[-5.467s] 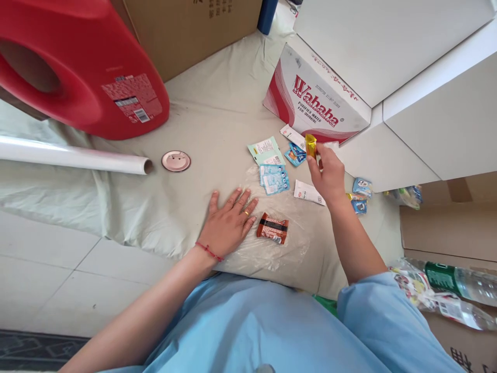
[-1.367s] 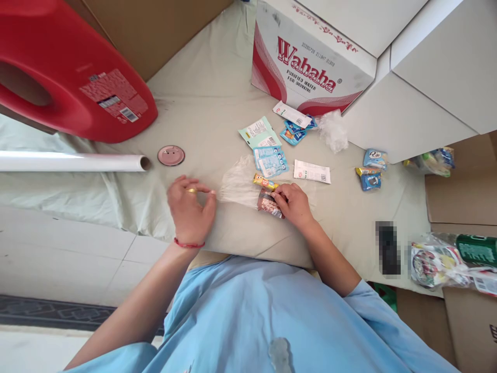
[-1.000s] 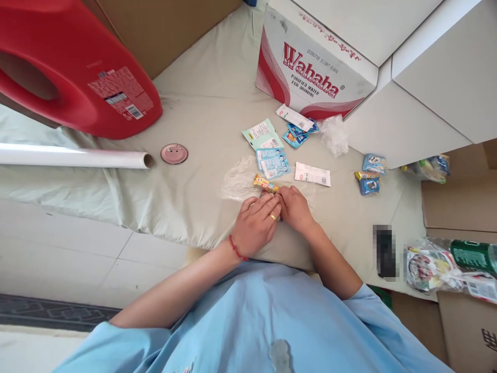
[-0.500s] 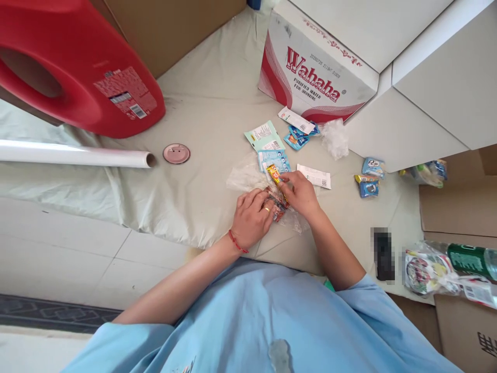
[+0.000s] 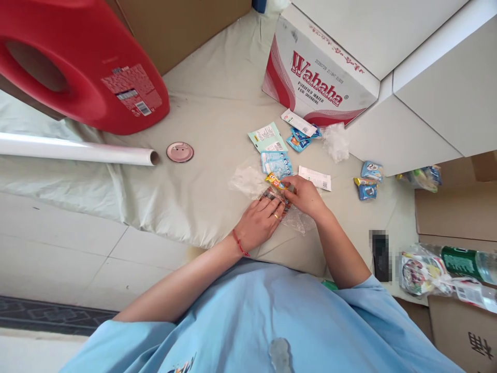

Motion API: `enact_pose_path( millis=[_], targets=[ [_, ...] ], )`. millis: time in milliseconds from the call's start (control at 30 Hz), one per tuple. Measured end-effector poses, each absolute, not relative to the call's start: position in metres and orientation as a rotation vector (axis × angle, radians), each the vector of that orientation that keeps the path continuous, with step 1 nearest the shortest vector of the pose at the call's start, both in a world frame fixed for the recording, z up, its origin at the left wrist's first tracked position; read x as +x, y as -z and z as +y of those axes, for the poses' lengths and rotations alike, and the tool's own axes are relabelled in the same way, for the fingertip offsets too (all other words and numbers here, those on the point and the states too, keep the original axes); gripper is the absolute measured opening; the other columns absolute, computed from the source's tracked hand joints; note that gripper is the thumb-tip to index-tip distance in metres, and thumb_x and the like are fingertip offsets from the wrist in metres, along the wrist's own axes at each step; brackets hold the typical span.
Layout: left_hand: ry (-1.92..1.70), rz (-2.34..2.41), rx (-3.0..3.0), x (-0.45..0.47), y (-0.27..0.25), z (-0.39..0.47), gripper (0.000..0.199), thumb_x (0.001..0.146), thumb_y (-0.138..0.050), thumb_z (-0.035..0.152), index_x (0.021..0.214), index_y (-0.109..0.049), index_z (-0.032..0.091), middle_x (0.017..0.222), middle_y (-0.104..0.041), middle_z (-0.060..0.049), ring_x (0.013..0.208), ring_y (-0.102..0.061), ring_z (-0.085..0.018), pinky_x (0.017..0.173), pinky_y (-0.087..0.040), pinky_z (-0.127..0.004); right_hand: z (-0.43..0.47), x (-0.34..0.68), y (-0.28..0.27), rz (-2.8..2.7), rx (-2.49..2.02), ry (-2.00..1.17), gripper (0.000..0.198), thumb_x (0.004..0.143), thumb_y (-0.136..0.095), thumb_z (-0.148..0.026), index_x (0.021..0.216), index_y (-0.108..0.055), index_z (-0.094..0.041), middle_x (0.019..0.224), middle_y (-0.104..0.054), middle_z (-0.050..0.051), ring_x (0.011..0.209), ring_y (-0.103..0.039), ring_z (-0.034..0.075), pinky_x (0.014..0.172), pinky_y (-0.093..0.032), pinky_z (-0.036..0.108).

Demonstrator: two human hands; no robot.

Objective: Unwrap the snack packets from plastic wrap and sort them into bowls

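My right hand (image 5: 307, 198) pinches one end of a small yellow-and-orange snack packet (image 5: 275, 181), its other end pointing left. Flat across a reddish-brown wrapped packet (image 5: 267, 195) lies my left hand (image 5: 259, 221), fingers stretched out and covering much of it. Crumpled clear plastic (image 5: 248, 178) spreads around and under both hands. Just beyond them are light-blue sachets (image 5: 276, 165), a pale-green packet (image 5: 267, 135) and a white sachet (image 5: 315, 178).
Behind stand a Wahaha water carton (image 5: 322, 77) and white cabinets (image 5: 419, 119). Dark-blue sachets (image 5: 298, 143) and a plastic clump (image 5: 336, 142) lie before the carton. At left are a red jug (image 5: 89, 103), a white roll (image 5: 77, 150) and a round pink badge (image 5: 180, 152); at right, blue packets (image 5: 367, 189).
My left hand has flattened and slid right over the reddish-brown packet. The yellow packet in my right hand has tilted to lie more level. The view has shifted slightly.
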State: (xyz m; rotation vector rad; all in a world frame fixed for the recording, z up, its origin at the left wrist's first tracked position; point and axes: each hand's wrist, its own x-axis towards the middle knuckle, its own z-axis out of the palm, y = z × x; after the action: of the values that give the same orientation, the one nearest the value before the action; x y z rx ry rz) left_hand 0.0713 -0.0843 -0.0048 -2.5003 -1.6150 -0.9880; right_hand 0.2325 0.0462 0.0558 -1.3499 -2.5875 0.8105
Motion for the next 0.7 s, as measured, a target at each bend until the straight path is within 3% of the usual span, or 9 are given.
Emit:
enact_pose_path(
  millis=[167, 367, 567, 700],
  targets=[
    [0.97, -1.592, -2.483, 0.072, 0.007, -0.085, 0.036, 0.103, -0.049, 0.018, 0.136, -0.063, 0.013, 0.138, -0.069, -0.015, 0.112, -0.065, -0.026, 0.088, -0.052, -0.041, 0.048, 0.232, -0.064, -2.623, -1.234, -1.003, 0.029, 0.094, -0.061, -0.018, 0.119, -0.075, -0.022, 0.11, -0.078, 0.004, 0.073, -0.062, 0.014, 0.072, -0.047, 0.026],
    [0.96, -1.701, -2.41, 0.071, 0.004, -0.089, 0.035, 0.103, -0.053, 0.023, 0.135, -0.065, 0.016, 0.137, -0.071, -0.015, 0.116, -0.066, -0.026, 0.087, -0.051, -0.042, 0.051, 0.235, -0.066, -2.619, -1.203, -1.074, 0.031, 0.094, -0.063, -0.019, 0.122, -0.077, -0.022, 0.108, -0.078, 0.005, 0.072, -0.063, 0.014, 0.072, -0.048, 0.027],
    [1.011, -1.668, -2.359, 0.071, 0.003, -0.085, 0.034, 0.104, -0.052, 0.021, 0.134, -0.066, 0.017, 0.136, -0.073, -0.01, 0.131, -0.062, -0.025, 0.107, -0.043, -0.045, 0.046, 0.233, -0.053, -2.646, -1.042, -1.055, 0.033, 0.096, -0.059, -0.017, 0.124, -0.076, -0.021, 0.112, -0.074, 0.009, 0.1, -0.069, 0.021, 0.092, -0.053, 0.034],
    [0.968, -1.744, -2.47, 0.071, 0.005, -0.081, 0.04, 0.104, -0.05, 0.023, 0.141, -0.063, 0.018, 0.142, -0.069, -0.013, 0.135, -0.06, -0.026, 0.117, -0.038, -0.049, 0.052, 0.237, -0.05, -2.607, -1.064, -0.999, 0.03, 0.099, -0.055, -0.021, 0.122, -0.076, -0.02, 0.11, -0.073, 0.01, 0.101, -0.068, 0.022, 0.095, -0.053, 0.036]
  ],
)
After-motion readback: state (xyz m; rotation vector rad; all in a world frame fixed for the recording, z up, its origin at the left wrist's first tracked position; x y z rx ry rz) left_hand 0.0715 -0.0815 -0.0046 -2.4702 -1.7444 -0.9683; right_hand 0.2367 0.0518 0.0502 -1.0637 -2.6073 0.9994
